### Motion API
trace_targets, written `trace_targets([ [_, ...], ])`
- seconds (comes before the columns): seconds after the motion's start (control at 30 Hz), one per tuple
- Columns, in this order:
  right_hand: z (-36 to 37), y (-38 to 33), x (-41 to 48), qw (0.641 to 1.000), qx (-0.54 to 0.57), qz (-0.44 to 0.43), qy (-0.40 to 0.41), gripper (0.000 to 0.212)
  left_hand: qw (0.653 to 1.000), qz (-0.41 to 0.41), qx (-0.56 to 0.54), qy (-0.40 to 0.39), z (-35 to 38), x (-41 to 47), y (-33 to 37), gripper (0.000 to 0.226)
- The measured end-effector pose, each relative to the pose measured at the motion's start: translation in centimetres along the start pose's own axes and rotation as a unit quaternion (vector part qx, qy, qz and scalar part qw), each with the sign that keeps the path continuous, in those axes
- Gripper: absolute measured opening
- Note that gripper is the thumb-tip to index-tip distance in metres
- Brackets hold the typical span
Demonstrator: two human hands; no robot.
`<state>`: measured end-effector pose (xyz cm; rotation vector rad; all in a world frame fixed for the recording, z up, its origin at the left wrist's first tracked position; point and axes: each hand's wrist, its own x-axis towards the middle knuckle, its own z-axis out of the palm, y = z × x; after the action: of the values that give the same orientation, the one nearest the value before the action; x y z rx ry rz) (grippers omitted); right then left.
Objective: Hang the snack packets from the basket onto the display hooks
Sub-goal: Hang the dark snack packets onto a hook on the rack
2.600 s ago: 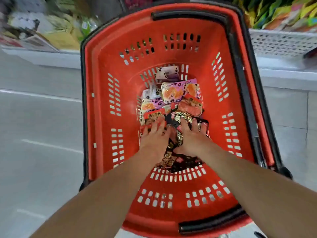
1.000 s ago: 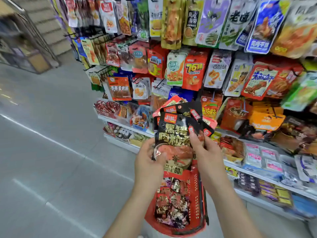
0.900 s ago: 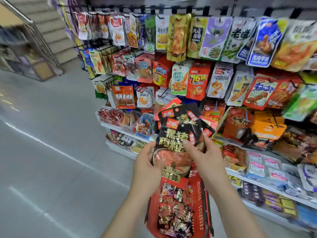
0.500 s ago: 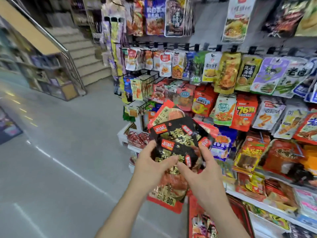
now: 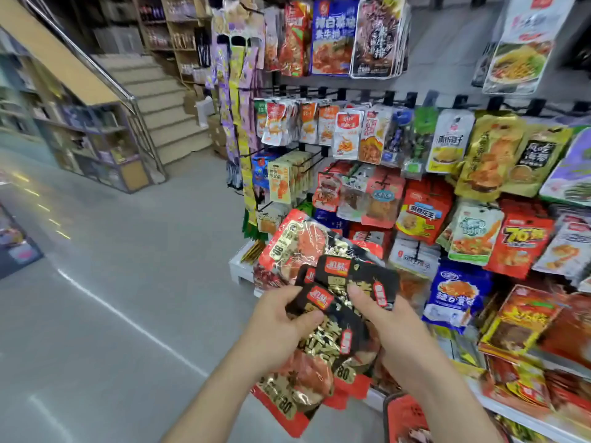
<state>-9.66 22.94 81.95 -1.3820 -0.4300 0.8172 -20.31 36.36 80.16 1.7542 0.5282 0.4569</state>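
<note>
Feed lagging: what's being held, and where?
A bunch of snack packets: left hand grips its left edge, right hand its right side.

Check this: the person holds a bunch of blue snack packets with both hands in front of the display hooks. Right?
Not blue: the head view shows the snack packets are black and red. The left hand and right hand grip the bunch in front of the display hooks.

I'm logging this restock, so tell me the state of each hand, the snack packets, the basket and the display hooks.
left hand, grips the fanned bunch of packets from the left.
right hand, holds the same bunch from the right.
snack packets, held in front of the rack, not on a hook.
basket, only a red corner in view.
display hooks, loaded with hanging packets.
</note>
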Motion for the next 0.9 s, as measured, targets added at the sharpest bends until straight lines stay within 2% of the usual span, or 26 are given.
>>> trace_targets([
  [0.1,0.1,-0.2,4.5,0.996,0.06,0.028,0.059,0.036,0.998,0.017,-0.02,0.064,-1.0,4.2,-0.5,0.033],
  [0.2,0.0,-0.8,9.7,0.987,0.122,0.038,0.095,0.062,0.988,0.027,-0.079,0.126,-1.6,9.1,-0.5,0.031],
  [0.27,0.0,-2.0,12.5,0.986,0.124,0.01,0.114,0.054,0.985,0.028,-0.099,0.141,-1.6,12.4,-0.3,0.028],
  [0.4,-1.1,-3.8,17.2,0.98,-0.015,-0.044,0.195,0.031,0.975,0.011,-0.143,0.169,-1.7,17.9,-0.5,0.021],
  [0.5,-2.5,-4.0,20.1,0.965,-0.119,-0.091,0.217,0.042,0.966,-0.026,-0.182,0.182,-2.6,21.5,-1.0,0.012],
  [0.6,-3.7,-2.8,22.8,0.948,-0.236,-0.041,0.211,0.05,0.97,-0.041,-0.166,0.174,-4.0,24.9,-1.6,0.014],
  [0.67,-4.3,-1.9,24.2,0.929,-0.306,-0.019,0.207,0.043,0.977,-0.046,-0.128,0.166,-5.0,27.2,-2.0,0.013],
  [0.73,-4.4,-1.2,25.5,0.91,-0.365,-0.024,0.195,0.032,0.982,-0.05,-0.091,0.16,-6.2,29.6,-2.8,0.015],
  [0.8,-4.1,-0.7,26.8,0.884,-0.429,-0.032,0.183,0.029,0.988,-0.043,-0.06,0.137,-7.6,32.2,-3.6,0.012],
  [0.87,-3.2,-0.8,28.2,0.852,-0.497,-0.022,0.165,0.013,0.99,-0.042,-0.047,0.126,-9.1,35.2,-4.8,0.008],
  [0.9,-2.6,-0.8,29.0,0.837,-0.523,-0.015,0.162,0.02,0.991,-0.045,-0.041,0.123,-9.8,36.9,-5.4,0.012],
])
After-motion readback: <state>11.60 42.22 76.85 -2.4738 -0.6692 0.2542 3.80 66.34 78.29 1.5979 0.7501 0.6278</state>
